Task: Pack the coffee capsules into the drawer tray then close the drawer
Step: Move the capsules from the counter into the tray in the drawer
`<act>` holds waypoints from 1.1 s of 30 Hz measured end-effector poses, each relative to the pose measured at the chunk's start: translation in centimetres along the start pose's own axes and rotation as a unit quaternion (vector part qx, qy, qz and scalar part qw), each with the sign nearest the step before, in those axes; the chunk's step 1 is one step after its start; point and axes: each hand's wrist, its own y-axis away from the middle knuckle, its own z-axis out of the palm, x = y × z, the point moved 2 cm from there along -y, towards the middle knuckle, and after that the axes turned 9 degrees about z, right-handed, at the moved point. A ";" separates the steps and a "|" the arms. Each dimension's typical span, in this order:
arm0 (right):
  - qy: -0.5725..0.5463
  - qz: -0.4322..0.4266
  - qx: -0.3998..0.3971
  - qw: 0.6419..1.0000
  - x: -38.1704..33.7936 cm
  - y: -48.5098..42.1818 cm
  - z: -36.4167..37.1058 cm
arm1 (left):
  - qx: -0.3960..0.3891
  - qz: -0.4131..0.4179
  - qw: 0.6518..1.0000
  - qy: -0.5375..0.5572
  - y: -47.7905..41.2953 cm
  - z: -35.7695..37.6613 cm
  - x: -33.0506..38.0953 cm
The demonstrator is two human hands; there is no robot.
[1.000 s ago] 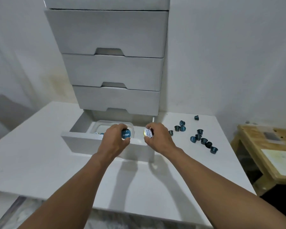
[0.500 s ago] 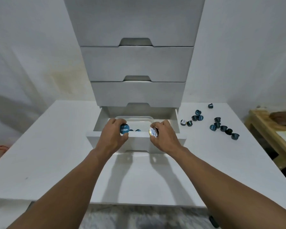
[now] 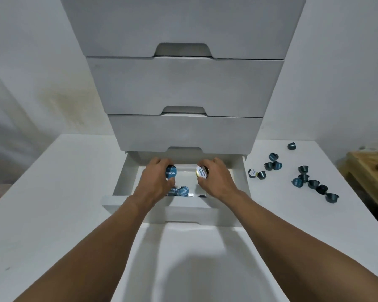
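The bottom drawer (image 3: 118, 184) of a white drawer unit stands pulled open, with a clear plastic tray (image 3: 186, 174) inside it. My left hand (image 3: 156, 182) grips a blue-lidded coffee capsule (image 3: 171, 172) over the tray's left part. My right hand (image 3: 216, 180) grips a white-lidded capsule (image 3: 201, 172) over the tray's right part. A few blue capsules (image 3: 182, 190) lie in the tray near its front, partly hidden by my left hand. Several dark blue capsules (image 3: 310, 183) are scattered on the white table to the right of the drawer.
Three shut drawers (image 3: 183, 86) stack above the open one and overhang it. The white table (image 3: 52, 203) spreads to both sides and toward me. A wooden bench (image 3: 371, 171) stands past the table's right edge.
Both hands have carried their capsules forward from above the drawer's front edge to over the tray. The view has moved closer and more square to the drawers.
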 end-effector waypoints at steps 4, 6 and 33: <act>0.017 -0.002 -0.032 0.999 1.3 -3.0 1.5 | -0.035 -0.018 0.999 0.014 -2.2 3.4 -0.1; 0.022 0.015 -0.039 0.999 2.5 -4.0 2.3 | -0.060 -0.024 0.998 0.013 -2.9 5.0 -0.1; 0.151 0.008 -0.211 0.966 7.8 -9.3 8.3 | -0.278 0.002 0.961 0.000 -8.0 15.7 -6.2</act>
